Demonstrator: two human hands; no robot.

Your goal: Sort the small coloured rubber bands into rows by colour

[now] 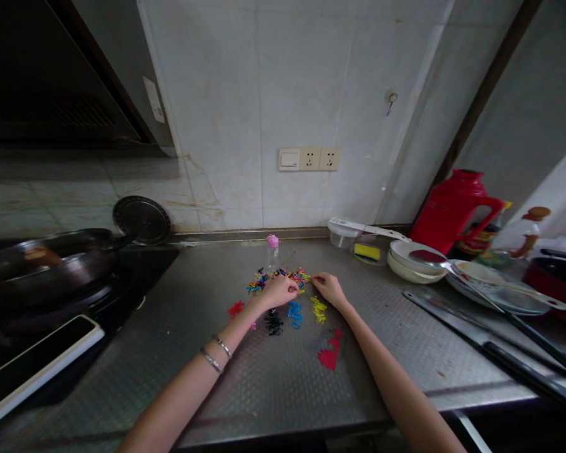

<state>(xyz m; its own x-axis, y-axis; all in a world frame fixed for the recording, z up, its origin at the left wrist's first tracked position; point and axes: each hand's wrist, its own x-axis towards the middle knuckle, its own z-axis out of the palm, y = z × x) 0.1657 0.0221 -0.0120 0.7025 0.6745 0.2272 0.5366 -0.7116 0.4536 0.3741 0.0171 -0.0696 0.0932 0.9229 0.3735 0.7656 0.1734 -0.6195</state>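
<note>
A mixed pile of small coloured rubber bands (257, 284) lies on the metal counter. Over its front edge, my left hand (282, 291) is closed with curled fingertips; what they hold is too small to make out. At the pile's right end, my right hand (329, 288) pinches thumb and finger together, its catch likewise unclear. Nearer to me lie separate heaps of red bands (236, 308), black bands (273, 323), blue bands (295, 314) and yellow bands (319, 309). Some pink bands show partly behind my left forearm. A small clear bottle with a pink top (273, 250) stands behind the pile.
A torn red-printed clear packet (330, 352) lies between my forearms. Rightward are a yellow sponge (366, 252), stacked bowls (410, 270), a long dark-handled utensil (476, 343) and a red thermos (453, 211). A wok (51, 277) and a white-edged device (42, 365) are at left.
</note>
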